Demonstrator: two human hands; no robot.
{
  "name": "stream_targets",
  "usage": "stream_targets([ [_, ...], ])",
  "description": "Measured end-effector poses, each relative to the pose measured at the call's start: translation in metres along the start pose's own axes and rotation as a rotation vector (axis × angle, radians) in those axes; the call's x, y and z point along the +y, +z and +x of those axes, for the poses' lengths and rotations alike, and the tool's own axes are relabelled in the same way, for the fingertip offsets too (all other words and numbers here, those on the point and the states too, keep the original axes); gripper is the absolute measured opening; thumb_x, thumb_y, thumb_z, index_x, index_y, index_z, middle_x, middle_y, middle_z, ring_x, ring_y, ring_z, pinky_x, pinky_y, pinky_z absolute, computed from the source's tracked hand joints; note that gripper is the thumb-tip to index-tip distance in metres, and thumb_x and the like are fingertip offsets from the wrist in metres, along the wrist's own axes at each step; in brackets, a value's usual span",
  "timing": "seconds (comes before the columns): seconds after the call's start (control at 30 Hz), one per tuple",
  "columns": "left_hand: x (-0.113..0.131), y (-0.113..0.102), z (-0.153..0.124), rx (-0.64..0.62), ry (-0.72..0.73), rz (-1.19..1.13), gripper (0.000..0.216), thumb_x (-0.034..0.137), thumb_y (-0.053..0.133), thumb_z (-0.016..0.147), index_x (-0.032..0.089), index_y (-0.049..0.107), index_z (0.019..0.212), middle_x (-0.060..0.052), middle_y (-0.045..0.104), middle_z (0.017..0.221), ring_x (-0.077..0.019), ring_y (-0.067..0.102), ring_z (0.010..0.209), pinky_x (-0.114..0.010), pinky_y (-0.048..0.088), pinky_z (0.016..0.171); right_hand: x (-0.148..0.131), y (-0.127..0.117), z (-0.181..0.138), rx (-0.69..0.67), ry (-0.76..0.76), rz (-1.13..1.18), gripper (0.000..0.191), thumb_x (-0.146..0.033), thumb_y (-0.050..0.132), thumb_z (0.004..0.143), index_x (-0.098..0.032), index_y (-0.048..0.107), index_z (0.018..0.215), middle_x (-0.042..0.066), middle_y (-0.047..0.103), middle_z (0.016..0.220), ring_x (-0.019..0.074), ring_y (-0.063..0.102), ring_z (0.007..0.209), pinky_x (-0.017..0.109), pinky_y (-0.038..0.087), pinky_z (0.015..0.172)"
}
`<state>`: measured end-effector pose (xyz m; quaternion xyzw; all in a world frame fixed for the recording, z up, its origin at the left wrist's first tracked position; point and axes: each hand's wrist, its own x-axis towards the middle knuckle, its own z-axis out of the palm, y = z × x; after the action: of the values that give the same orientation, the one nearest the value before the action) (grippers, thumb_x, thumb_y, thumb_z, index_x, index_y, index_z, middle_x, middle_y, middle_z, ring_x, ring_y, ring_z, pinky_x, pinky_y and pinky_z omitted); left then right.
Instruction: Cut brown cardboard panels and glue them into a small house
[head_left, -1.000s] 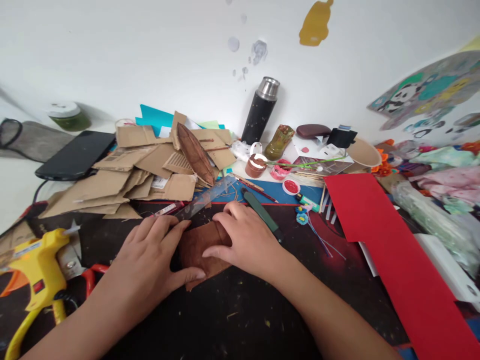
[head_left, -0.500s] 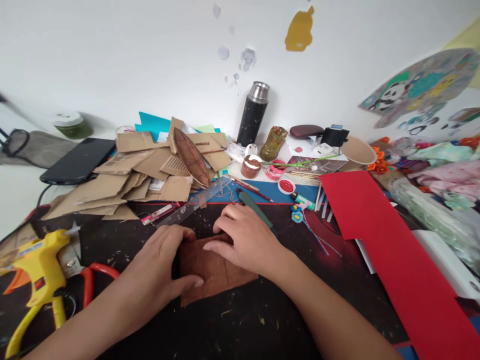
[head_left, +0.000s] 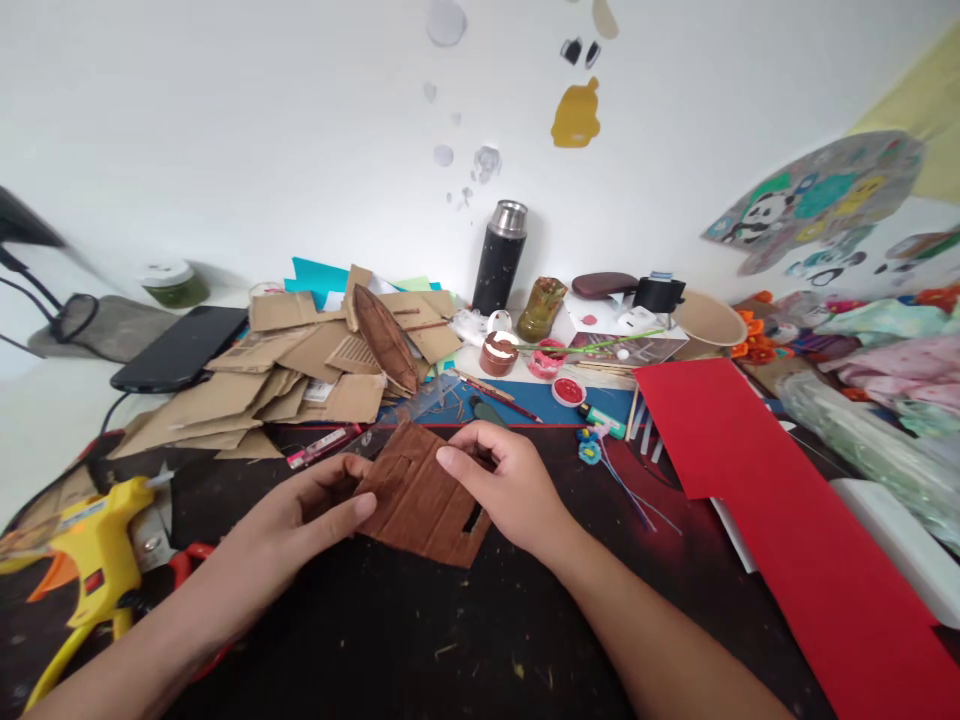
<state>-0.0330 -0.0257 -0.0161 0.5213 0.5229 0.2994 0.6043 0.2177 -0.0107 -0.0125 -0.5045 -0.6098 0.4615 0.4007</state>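
Observation:
Both of my hands hold a brown painted cardboard piece (head_left: 420, 495), tilted up off the dark table (head_left: 420, 640). My left hand (head_left: 300, 520) grips its left edge with thumb on top. From the right, my right hand (head_left: 506, 485) pinches the upper edge, fingers curled over it. The piece has ridges and a small cut-out slot near its right corner. A clear plastic ruler (head_left: 420, 400) lies just beyond it.
A pile of cardboard scraps (head_left: 300, 370) and a leaf-shaped brown piece (head_left: 384, 335) sit behind. A yellow glue gun (head_left: 90, 545) lies at the left, a red paper sheet (head_left: 787, 510) at the right. Flask (head_left: 499, 255), paint pots (head_left: 566, 390) and a phone (head_left: 180, 348) stand further back.
The brown cardboard piece lay flat under my pressing hands; now both hands have lifted and tilted it up. The camera has also tipped upward a little.

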Motion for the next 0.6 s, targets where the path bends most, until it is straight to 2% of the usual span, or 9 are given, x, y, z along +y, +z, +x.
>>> stream_targets([
  [0.13, -0.003, 0.006, -0.001, 0.091, -0.021, -0.123, 0.043, 0.063, 0.084, 0.077, 0.025, 0.073, 0.095, -0.005, 0.08, 0.097, -0.0264, 0.075, 0.088, -0.039, 0.063, 0.078, 0.002, 0.007, -0.002, -0.037, 0.037, 0.065, 0.025, -0.044, 0.069, 0.096, -0.022, 0.066, 0.086, -0.002, 0.065, 0.078, 0.0158, 0.059, 0.073, 0.028, 0.047, 0.067],
  [0.27, 0.0, 0.007, 0.002, 0.218, -0.008, -0.226, 0.045, 0.062, 0.086, 0.074, 0.023, 0.072, 0.093, -0.004, 0.077, 0.095, -0.0241, 0.073, 0.087, -0.038, 0.061, 0.08, -0.001, 0.014, -0.006, -0.148, 0.056, 0.112, 0.027, -0.046, 0.07, 0.097, -0.021, 0.064, 0.085, -0.002, 0.064, 0.079, 0.0157, 0.059, 0.075, 0.028, 0.046, 0.068],
  [0.37, 0.001, 0.005, 0.004, 0.201, -0.001, -0.183, 0.046, 0.064, 0.083, 0.078, 0.023, 0.071, 0.094, -0.004, 0.076, 0.094, -0.0226, 0.071, 0.083, -0.037, 0.06, 0.079, -0.002, 0.015, -0.007, -0.217, 0.054, 0.156, 0.027, -0.046, 0.071, 0.096, -0.021, 0.066, 0.088, -0.001, 0.066, 0.083, 0.0163, 0.06, 0.079, 0.029, 0.048, 0.072],
  [0.5, -0.002, 0.005, 0.003, 0.147, 0.024, -0.097, 0.046, 0.065, 0.08, 0.081, 0.022, 0.071, 0.092, -0.002, 0.073, 0.086, -0.0199, 0.067, 0.076, -0.031, 0.055, 0.069, -0.002, 0.014, -0.006, -0.219, 0.054, 0.227, 0.029, -0.051, 0.071, 0.095, -0.022, 0.066, 0.091, -0.001, 0.065, 0.084, 0.0169, 0.061, 0.079, 0.03, 0.049, 0.074],
  [0.6, -0.001, 0.009, 0.001, 0.053, 0.004, -0.153, 0.045, 0.063, 0.08, 0.083, 0.022, 0.074, 0.099, -0.005, 0.079, 0.096, -0.0231, 0.071, 0.084, -0.035, 0.058, 0.076, 0.001, 0.014, -0.004, -0.191, 0.063, 0.239, 0.031, -0.052, 0.071, 0.094, -0.022, 0.063, 0.088, -0.002, 0.063, 0.081, 0.0161, 0.058, 0.075, 0.03, 0.048, 0.072],
])
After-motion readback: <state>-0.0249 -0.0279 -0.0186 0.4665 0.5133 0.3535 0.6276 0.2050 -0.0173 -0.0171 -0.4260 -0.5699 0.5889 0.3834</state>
